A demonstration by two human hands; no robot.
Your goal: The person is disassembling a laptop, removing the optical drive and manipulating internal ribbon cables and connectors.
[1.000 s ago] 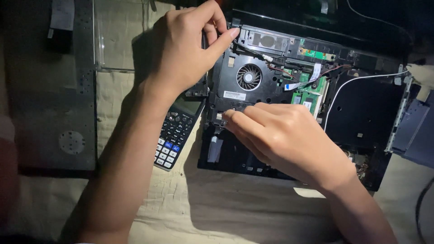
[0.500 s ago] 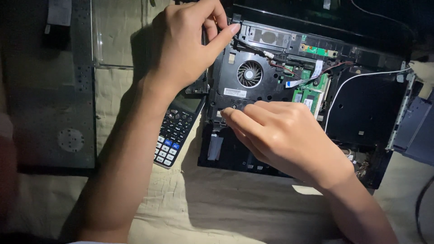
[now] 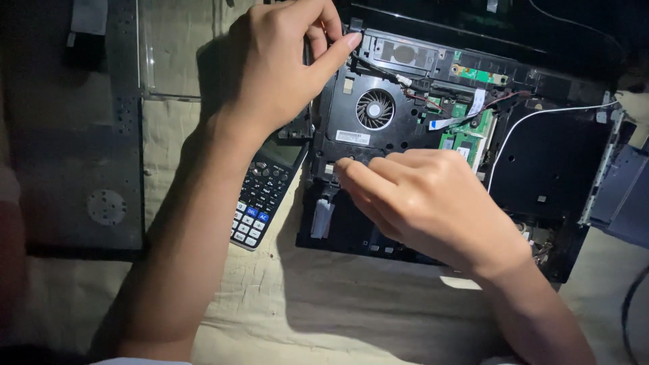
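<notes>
An opened black laptop base (image 3: 541, 169) lies on a beige cloth, its round cooling fan (image 3: 374, 109) and green circuit board (image 3: 465, 142) exposed. My left hand (image 3: 280, 64) grips the laptop's top left corner, thumb pressed on the frame edge. My right hand (image 3: 426, 199) rests over the lower left part of the base, fingertips pinched together just below the fan at a small fitting; whether they hold anything is hidden.
A dark calculator (image 3: 265, 192) lies beside the laptop's left edge, under my left wrist. A black panel (image 3: 74, 155) lies at the left. A white cable (image 3: 541, 115) crosses the base. A grey drive part (image 3: 625, 192) sits at the right.
Both hands stay in nearly the same spots; my right fingertips have shifted slightly left beneath the fan. The view has drifted a little.
</notes>
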